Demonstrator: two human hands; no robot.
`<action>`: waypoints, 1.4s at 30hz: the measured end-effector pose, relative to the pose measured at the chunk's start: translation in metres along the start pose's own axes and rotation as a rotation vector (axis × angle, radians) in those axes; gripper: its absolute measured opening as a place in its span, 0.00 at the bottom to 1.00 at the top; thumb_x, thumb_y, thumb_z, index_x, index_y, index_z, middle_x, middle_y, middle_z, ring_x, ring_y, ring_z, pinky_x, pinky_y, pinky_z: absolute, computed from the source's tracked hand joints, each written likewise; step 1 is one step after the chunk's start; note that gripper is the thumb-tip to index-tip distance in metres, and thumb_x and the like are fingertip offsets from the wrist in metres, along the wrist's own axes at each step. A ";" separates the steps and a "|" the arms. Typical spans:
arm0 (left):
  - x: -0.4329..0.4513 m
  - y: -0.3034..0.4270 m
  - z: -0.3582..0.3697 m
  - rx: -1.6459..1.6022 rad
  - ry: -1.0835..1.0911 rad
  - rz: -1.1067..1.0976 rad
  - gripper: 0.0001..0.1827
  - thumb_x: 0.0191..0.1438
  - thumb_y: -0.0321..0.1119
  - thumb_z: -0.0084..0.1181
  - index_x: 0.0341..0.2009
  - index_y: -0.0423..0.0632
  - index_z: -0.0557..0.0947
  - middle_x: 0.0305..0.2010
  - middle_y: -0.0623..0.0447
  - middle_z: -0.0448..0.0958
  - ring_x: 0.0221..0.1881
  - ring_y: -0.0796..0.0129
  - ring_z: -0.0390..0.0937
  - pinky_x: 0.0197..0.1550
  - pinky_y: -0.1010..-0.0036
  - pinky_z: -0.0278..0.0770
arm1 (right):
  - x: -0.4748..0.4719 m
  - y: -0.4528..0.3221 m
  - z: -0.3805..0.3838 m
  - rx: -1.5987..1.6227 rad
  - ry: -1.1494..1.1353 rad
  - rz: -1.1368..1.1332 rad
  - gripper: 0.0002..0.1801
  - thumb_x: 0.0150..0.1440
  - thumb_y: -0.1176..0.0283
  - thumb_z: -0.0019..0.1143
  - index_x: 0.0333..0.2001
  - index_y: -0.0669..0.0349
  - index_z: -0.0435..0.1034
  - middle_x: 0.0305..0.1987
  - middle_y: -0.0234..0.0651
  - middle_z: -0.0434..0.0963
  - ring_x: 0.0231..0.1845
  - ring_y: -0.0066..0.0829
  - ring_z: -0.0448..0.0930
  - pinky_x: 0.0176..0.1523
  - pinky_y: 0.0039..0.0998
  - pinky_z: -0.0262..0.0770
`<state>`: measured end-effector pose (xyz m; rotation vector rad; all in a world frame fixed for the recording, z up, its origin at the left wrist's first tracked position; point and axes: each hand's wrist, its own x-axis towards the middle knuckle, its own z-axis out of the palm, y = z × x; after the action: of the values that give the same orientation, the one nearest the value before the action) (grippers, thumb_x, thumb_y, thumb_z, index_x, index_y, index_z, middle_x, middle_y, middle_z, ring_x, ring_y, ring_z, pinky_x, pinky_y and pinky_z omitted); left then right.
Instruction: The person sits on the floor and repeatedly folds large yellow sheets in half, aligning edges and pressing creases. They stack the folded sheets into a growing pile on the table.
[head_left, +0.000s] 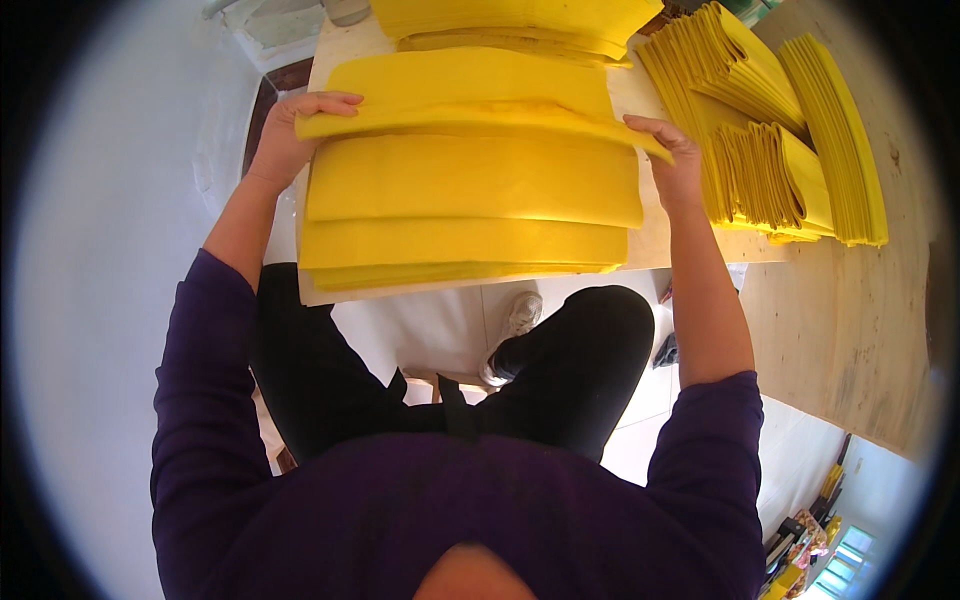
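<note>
My left hand (289, 139) grips the left end of a yellow paper-like sheet (465, 120), its fingers lying over the top. At the opposite end my right hand (675, 161) pinches the sheet's right corner between thumb and fingers. Between the hands the sheet's raised edge forms a curled ridge from side to side, slightly bowed. Beneath and in front of it lies a pile of yellow sheets (465, 244) with staggered edges, close to the table's front edge. Whether the raised part is one layer or several, I cannot tell.
Another yellow stack (517, 19) lies beyond the pile. Folded yellow bundles (772, 172) crowd the table's right side, beside a long upright bundle (840, 142). A clear container (347, 10) stands at the back left. A white wall (135, 225) runs along the left.
</note>
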<state>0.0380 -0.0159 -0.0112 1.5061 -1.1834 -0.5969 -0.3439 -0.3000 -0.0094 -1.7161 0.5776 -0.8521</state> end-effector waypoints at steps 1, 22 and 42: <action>-0.003 -0.003 0.001 0.003 -0.042 0.075 0.10 0.46 0.21 0.61 0.37 0.42 0.84 0.49 0.47 0.78 0.50 0.65 0.75 0.52 0.73 0.72 | -0.004 0.003 0.000 0.033 0.004 -0.004 0.08 0.54 0.85 0.55 0.37 0.67 0.77 0.45 0.37 0.80 0.47 0.23 0.77 0.53 0.24 0.72; -0.022 -0.018 -0.010 0.156 0.062 0.157 0.14 0.52 0.15 0.46 0.37 0.42 0.82 0.51 0.49 0.77 0.58 0.63 0.70 0.62 0.72 0.63 | -0.018 0.018 0.001 -0.037 0.025 -0.031 0.12 0.57 0.86 0.48 0.36 0.63 0.79 0.51 0.38 0.78 0.52 0.27 0.76 0.57 0.24 0.71; -0.015 0.048 0.086 1.044 -0.062 0.291 0.25 0.61 0.49 0.44 0.59 0.50 0.71 0.65 0.45 0.65 0.68 0.51 0.56 0.68 0.52 0.48 | -0.017 0.022 -0.003 -0.095 0.016 -0.080 0.13 0.58 0.86 0.48 0.41 0.62 0.78 0.55 0.38 0.76 0.51 0.25 0.76 0.55 0.23 0.71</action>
<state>-0.0582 -0.0356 0.0046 2.0863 -1.8620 0.2509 -0.3561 -0.2964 -0.0345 -1.8302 0.5714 -0.9077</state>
